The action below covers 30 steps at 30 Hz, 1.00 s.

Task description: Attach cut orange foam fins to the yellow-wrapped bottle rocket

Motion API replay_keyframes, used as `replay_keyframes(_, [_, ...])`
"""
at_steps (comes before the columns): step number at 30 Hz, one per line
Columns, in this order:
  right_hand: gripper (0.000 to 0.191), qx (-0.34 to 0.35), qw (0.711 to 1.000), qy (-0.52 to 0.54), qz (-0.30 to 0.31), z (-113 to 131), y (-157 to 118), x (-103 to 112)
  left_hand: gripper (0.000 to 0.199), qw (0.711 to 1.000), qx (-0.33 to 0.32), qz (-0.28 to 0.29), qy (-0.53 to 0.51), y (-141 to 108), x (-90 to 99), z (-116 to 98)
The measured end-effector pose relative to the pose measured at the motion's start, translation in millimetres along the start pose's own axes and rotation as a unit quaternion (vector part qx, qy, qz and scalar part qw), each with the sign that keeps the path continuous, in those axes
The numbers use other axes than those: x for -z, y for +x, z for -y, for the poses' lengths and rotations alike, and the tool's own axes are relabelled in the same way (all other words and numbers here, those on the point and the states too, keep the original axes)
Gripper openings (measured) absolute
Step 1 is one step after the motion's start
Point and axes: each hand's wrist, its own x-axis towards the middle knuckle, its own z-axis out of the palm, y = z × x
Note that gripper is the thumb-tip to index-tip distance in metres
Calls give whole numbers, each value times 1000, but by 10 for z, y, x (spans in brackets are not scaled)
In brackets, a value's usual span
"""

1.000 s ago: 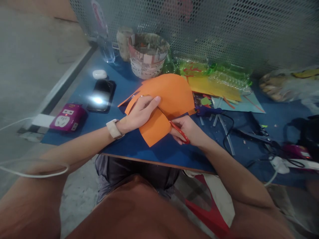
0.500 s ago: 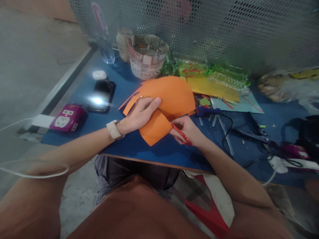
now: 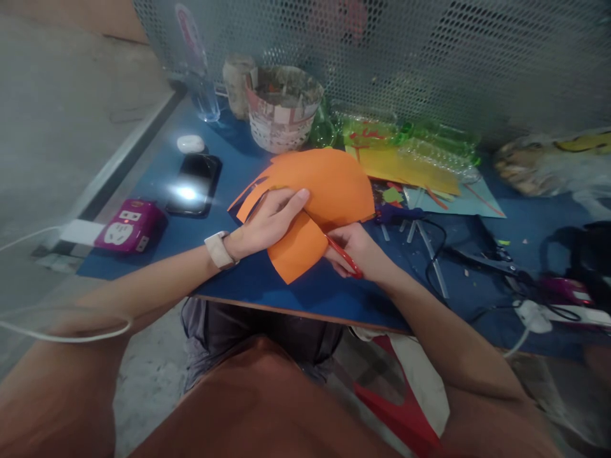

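Note:
A sheet of orange paper (image 3: pixel 334 181) is held above the blue table, with a slit running across it and cut strips at its left side. My left hand (image 3: pixel 274 216) grips the sheet, thumb on top and the fingers partly hidden by the paper. In my right hand (image 3: pixel 356 251) is a pair of scissors (image 3: pixel 346 257) with red handles, my fingers closed around them. The blades lie at the slit and are mostly hidden by the paper. A loose flap of the sheet hangs toward me between both hands.
A newspaper-covered basket (image 3: pixel 284 117) stands behind the paper. Yellow sheets (image 3: pixel 382 164), a glue gun (image 3: pixel 398 213) and clear sticks (image 3: pixel 432 261) lie right. A phone (image 3: pixel 195 184), a white case (image 3: pixel 191 144) and a purple power socket (image 3: pixel 131 226) lie left. Pliers (image 3: pixel 487 259) rest farther right.
The orange paper and its near flap have shifted very slightly. The red handles have turned a little in my right hand; both hands otherwise stay in place.

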Motion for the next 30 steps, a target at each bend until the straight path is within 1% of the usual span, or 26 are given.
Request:
replay_keyframes(8, [61,-13,999,-15,26,60,-12,17,82,1000,-8,-5,14,3,-8,32])
replay_keyframes(11, [62,-16,999,-23,33,82,-20,22,80,1000,-5,-7,16,-4,-5,33])
replay_keyframes(17, [56,-31,999,-25,19,135,-44,21,81,999,-9,-20,26,3,20,29])
replay_keyframes(22, [54,-37,999,-12,9,76,-19,23,83,999,-9,-35,38,18,30,27])
replay_keyframes(27, [51,-27,1000,-1,-5,28,-12,21,84,1000,4,-20,22,9,20,1])
replay_keyframes(30, [45,-33,999,1,-5,44,-26,21,81,1000,6,-10,8,-2,12,-24])
